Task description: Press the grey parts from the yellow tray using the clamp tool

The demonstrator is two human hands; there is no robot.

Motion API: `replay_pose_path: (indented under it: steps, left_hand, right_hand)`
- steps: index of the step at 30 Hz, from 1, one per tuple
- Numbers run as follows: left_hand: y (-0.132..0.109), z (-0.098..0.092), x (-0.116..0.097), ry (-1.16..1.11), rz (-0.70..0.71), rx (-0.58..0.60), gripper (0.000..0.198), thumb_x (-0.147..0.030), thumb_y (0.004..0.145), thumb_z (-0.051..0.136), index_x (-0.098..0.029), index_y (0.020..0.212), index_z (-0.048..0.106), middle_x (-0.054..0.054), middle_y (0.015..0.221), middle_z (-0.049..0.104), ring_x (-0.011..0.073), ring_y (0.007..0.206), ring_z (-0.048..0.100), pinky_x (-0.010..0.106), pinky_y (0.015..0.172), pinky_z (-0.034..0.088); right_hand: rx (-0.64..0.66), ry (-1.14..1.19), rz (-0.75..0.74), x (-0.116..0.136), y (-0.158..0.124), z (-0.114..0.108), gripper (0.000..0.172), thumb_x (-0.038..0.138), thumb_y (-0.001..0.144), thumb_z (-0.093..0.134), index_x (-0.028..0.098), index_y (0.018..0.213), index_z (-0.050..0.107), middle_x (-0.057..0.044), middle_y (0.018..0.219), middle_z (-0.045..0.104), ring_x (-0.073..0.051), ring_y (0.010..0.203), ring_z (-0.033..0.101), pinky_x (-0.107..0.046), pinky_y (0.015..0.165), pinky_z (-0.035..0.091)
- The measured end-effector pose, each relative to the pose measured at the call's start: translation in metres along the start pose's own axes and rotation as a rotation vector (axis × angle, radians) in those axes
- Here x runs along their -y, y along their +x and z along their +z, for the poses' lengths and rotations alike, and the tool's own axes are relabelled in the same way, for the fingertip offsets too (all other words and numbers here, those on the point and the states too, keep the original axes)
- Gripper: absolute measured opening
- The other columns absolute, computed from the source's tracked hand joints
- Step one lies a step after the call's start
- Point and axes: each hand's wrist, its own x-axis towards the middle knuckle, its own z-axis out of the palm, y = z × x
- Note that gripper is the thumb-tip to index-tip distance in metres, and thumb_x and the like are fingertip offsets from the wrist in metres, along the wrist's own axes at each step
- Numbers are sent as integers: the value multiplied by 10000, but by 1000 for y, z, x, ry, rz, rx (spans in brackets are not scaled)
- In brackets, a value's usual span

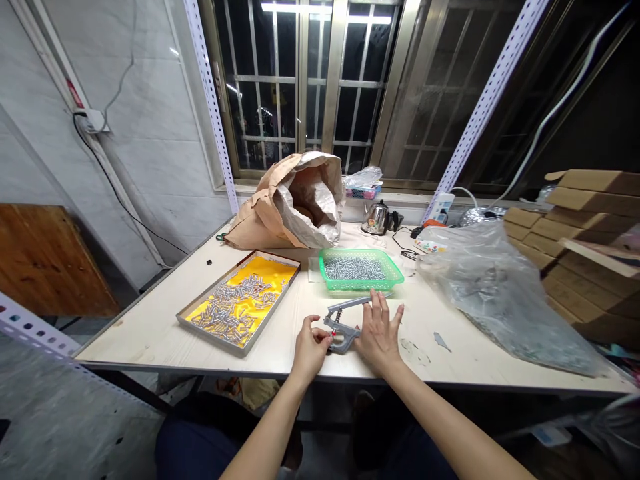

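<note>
A grey hand press (342, 333) with a long upper lever, a dark spring and a small red part stands near the table's front edge. My left hand (311, 348) is at its left end, thumb and fingers pinched together close to the red part. What they hold is too small to make out. My right hand (379, 333) lies over the right side of the press, fingers stretched and spread across the lever. Behind it sits a green plastic basket (395, 275) of small grey metal pieces. On the left, a shallow tray (245, 349) lined with yellow holds many silvery spring-like pieces.
A large brown paper sack (260, 217) lies open at the back, beside a metal kettle (376, 218). To the right are a clear plastic bag (495, 280) and stacked cardboard boxes (590, 247). A small grey scrap (442, 341) lies on the table (165, 333).
</note>
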Motion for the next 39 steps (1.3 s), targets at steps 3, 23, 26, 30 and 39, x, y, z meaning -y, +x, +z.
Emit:
replay_pose_path:
  steps: [3, 23, 26, 30, 39]
  left_hand:
    - [-1, -1, 0, 38, 27, 36, 492, -115, 664, 631, -173, 1114, 442, -16, 666, 652, 137, 616, 591, 235, 614, 430]
    - [-3, 2, 1, -49, -8, 123, 642, -124, 650, 641, -158, 1225, 357, -34, 665, 618, 128, 608, 564, 232, 614, 410]
    - [-3, 2, -4, -114, -24, 93, 641, -118, 633, 641, -162, 1205, 355, -50, 647, 598, 122, 609, 564, 228, 623, 409]
    - [-4, 1, -10, -161, -42, 64, 636, -124, 606, 652, -160, 1173, 365, -76, 604, 568, 106, 565, 535, 220, 608, 391]
    - [-3, -1, -12, -204, -31, 6, 646, -126, 569, 641, -151, 1156, 371, -85, 581, 548, 103, 552, 513, 214, 584, 364]
  right_hand:
    - [3, -7, 0, -1, 0, -2, 570, 213, 669, 509, 42, 1210, 459, -231, 1470, 263, -312, 1386, 82, -640, 1060, -53]
    - [8, 80, -53, -10, 4, -7, 442, 258, 742, 514, 89, 1149, 501, -202, 1404, 399, -299, 1352, 238, -604, 1086, -58]
    - [-1, 100, -78, -11, 9, -8, 351, 308, 766, 531, 119, 1062, 541, -201, 1330, 479, -301, 1318, 307, -585, 1097, -37]
    - [-28, 126, -100, -11, 13, -7, 373, 329, 753, 545, 127, 1066, 525, -201, 1306, 493, -306, 1312, 314, -585, 1094, -30]
    - [-47, 161, -105, -5, 18, -11, 361, 306, 719, 548, 136, 1037, 522, -199, 1324, 477, -301, 1316, 302, -576, 1095, -42]
